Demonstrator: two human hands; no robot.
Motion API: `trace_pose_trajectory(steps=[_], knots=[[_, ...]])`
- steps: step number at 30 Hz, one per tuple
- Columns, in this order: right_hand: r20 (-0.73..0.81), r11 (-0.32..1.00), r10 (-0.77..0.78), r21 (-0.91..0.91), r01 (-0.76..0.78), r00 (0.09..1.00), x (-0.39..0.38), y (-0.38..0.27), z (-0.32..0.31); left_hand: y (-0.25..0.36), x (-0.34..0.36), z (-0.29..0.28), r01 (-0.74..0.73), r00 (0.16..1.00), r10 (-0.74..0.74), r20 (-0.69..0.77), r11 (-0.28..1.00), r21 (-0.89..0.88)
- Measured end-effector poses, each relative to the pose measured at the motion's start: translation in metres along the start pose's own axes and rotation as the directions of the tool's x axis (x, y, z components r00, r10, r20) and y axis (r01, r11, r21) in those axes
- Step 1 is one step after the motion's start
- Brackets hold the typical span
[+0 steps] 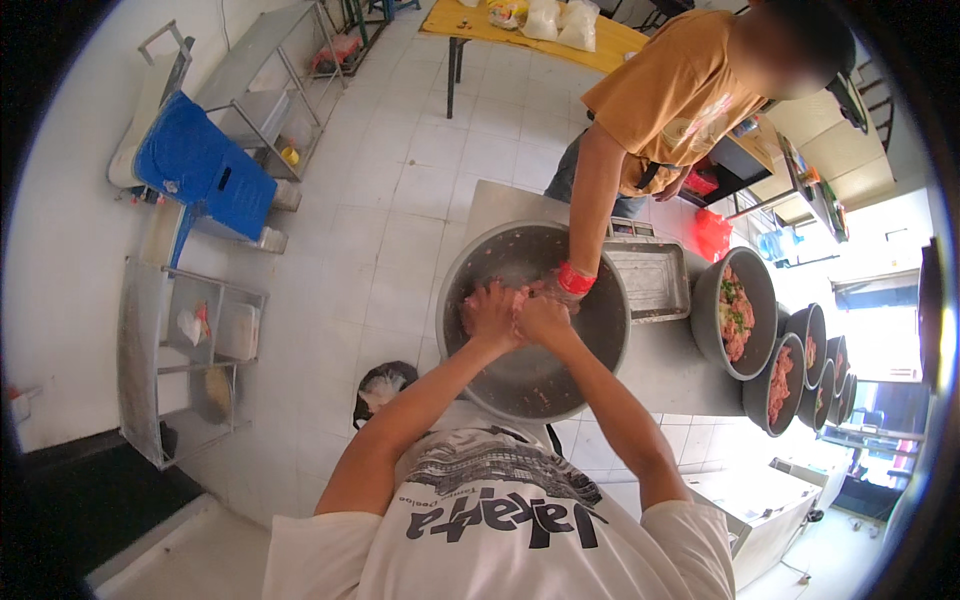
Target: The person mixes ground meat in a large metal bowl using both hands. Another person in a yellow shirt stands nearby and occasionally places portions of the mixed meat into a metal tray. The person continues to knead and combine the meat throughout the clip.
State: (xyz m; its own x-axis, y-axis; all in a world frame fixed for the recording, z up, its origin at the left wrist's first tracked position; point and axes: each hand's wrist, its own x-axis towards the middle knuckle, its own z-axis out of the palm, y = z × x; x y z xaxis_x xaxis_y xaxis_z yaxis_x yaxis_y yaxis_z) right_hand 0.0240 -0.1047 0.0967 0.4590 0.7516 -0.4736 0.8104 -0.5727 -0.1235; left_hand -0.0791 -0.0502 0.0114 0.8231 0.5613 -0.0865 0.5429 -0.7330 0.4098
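Note:
A large grey metal bowl (532, 385) holds raw minced meat (472, 308) on its left side. My left hand (492, 322) is in the bowl, fingers curled over the meat and pressing into it. Beside it, my right hand (543, 322) is closed on the same mass, partly hiding it. A co-worker's hand (568, 290), with a red band at the wrist, reaches in from above, close to my right hand; its fingers are partly hidden.
A co-worker (665, 110) leans over the steel table (660, 370), which bears a tray (655, 280) and several meat-filled bowls (708, 320). Behind are a yellow table (450, 25), shelves (145, 370), blue plastic items (220, 170) and a white chest (740, 500).

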Motion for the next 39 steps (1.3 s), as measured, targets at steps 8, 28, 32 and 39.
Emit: trace_pose_trajectory(steps=[8, 28, 32, 39], knots=[[0.023, 0.918, -0.307, 0.272, 0.290, 0.951, 0.008, 0.067, 0.014, 0.003, 0.006, -0.029, 0.034, 0.961, -0.052, 0.271, 0.997, 0.072], [-0.380, 0.877, -0.455, -0.039, 0.478, 0.805, -0.013, 0.116, 0.082, -0.019, 0.011, -0.035, -0.092, 0.983, 0.097, 0.153, 0.995, -0.041], [0.026, 0.972, -0.039, 0.233, 0.032, 0.999, -0.019, 0.101, 0.050, -0.020, 0.005, -0.029, -0.033, 0.981, 0.050, 0.188, 0.995, -0.096], [-0.249, 0.936, -0.129, 0.288, 0.200, 0.960, -0.047, 0.076, -0.033, -0.003, -0.011, -0.012, 0.182, 0.983, -0.179, 0.040, 0.981, -0.072]])
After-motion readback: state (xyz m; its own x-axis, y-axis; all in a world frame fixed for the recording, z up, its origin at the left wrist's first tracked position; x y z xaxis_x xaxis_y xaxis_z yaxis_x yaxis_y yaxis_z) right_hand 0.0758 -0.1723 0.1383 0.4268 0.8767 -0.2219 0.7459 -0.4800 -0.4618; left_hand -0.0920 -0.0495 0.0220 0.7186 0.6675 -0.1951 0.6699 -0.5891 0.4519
